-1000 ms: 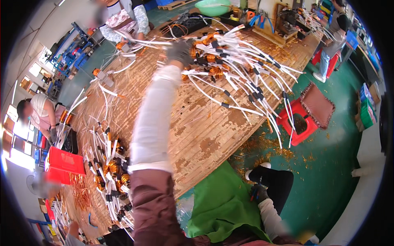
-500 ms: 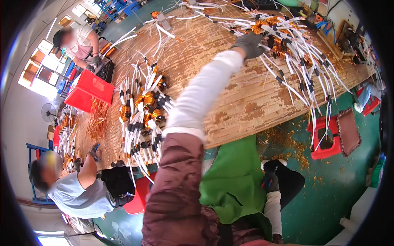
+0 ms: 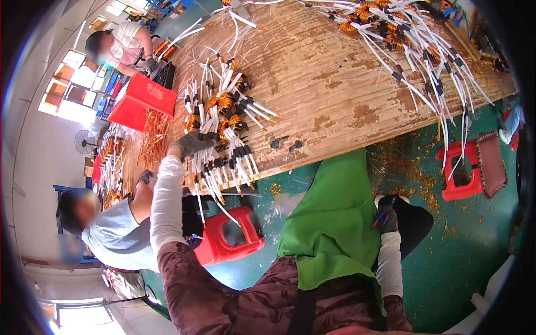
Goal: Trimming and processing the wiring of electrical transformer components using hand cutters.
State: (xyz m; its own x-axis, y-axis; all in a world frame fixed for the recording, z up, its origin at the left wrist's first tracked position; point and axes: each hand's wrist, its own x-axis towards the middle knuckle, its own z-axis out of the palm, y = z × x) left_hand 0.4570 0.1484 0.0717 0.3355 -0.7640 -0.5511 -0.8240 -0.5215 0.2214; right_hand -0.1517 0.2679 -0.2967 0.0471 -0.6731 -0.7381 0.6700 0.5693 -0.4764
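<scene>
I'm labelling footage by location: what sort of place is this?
Probably a factory workshop where electrical parts are made: bunches of copper-coloured coils with white wires lie on a big worn wooden table, and a heap of orange shreds lies beside them.

Stools, scraps and a fan around us

We see one red stool (image 3: 213, 247) left of centre and another red stool (image 3: 462, 193) at right, a brown panel (image 3: 492, 166) at its side. Golden scraps (image 3: 410, 173) litter the green floor (image 3: 446, 273). To our left are a fan (image 3: 85, 142) and two co-workers (image 3: 118, 234), one in light blue.
</scene>
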